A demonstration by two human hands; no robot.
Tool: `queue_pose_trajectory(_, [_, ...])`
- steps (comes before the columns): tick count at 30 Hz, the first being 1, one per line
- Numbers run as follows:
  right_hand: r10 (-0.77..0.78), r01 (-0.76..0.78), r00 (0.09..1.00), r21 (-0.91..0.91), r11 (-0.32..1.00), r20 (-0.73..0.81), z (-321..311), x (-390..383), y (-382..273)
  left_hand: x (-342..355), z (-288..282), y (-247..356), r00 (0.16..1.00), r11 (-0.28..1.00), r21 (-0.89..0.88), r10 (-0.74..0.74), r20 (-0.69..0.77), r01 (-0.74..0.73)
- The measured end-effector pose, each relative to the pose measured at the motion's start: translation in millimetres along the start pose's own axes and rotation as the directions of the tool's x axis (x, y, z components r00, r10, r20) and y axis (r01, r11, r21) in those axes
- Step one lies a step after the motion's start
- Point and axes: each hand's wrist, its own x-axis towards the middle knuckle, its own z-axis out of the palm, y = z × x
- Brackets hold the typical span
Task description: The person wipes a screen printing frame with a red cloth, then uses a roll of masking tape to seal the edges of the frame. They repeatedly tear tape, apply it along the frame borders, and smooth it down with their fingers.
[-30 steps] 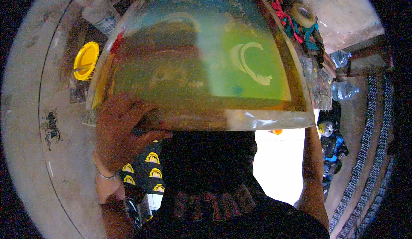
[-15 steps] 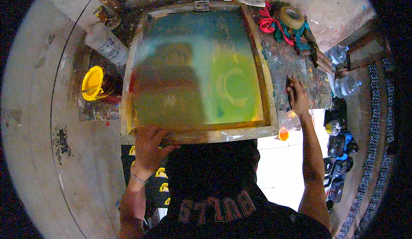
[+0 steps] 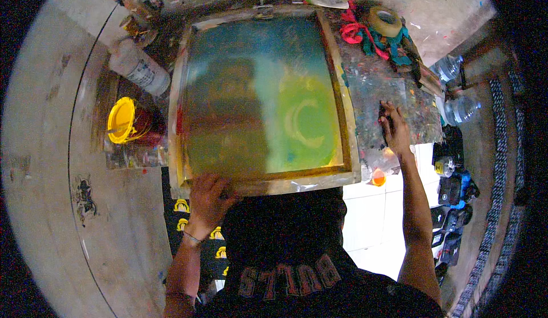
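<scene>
Frame (image 3: 291, 184) edge in left hand (image 3: 210, 202); tabletop (image 3: 368, 87) gap separates right hand (image 3: 396, 129).

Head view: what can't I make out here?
All in the head view:
What lies beneath the framed screen: the screen covers it.
What the dark patch at the right hand is: too small and dark.
Lower end of the left forearm: cut off by the lower edge.
Fine screen marks: lost in grain.

Paint-spattered bench (image 3: 371, 84), framed screen (image 3: 308, 107), yellow-rimmed tub (image 3: 136, 123), pale bottle (image 3: 138, 67), teal cloth (image 3: 398, 53)
</scene>
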Motion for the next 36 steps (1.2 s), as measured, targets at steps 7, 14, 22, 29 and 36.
queue_pose_trajectory(7, [0.021, 0.02, 0.993, 0.339, 0.941, -0.118, -10.5, -3.3, 7.2, 35.6, -26.5, 17.6, 0.962, 0.997, -0.032, 0.072, 0.265, -0.066])
queue_pose_trajectory(14, [0.36, -0.34, 0.925, 0.687, 0.642, 0.121, -48.2, 7.7, 10.4, 150.9, -23.4, 73.6, 0.952, 0.98, 0.065, 0.164, 0.26, -0.186])
queue_pose_trajectory(22, [0.38, -0.508, 0.856, 0.712, 0.486, 0.351, -59.2, 58.3, 47.1, 315.0, 153.1, 227.5, 0.839, 0.83, -0.245, 0.536, 0.099, -0.501])
queue_pose_trajectory(29, [0.109, -0.253, 0.898, 0.297, 0.921, 0.427, -59.4, 110.0, 54.7, 331.3, 206.5, 226.5, 0.799, 0.823, -0.037, 0.559, 0.222, -0.566])
queue_pose_trajectory(36, [0.12, -0.274, 0.825, 0.204, 0.94, 0.553, -44.7, 150.0, 60.9, 329.9, 206.2, 227.5, 0.8, 0.823, -0.004, 0.553, 0.231, -0.568])
